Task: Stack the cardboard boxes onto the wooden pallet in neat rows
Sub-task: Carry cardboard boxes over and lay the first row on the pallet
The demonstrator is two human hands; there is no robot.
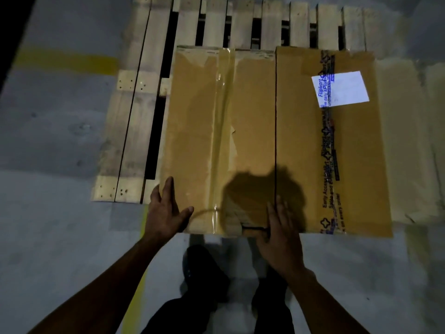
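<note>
Two brown cardboard boxes lie side by side on the wooden pallet (154, 44). The left box (199, 131) carries a strip of clear tape down its top. The right box (303, 145) has a white label and blue printed tape. My left hand (166, 208) rests with straight fingers on the near left corner of the left box, thumb spread over the top. My right hand (279, 232) lies flat with straight fingers on the near edge, where the two boxes meet. Further cardboard (404, 141) shows to the right of the labelled box.
Bare pallet slats extend beyond the boxes at the back and on the left. Grey concrete floor (53, 141) surrounds the pallet, marked by a yellow painted line (69, 60) at the left. My legs and dark shoes (204, 271) stand just in front of the boxes.
</note>
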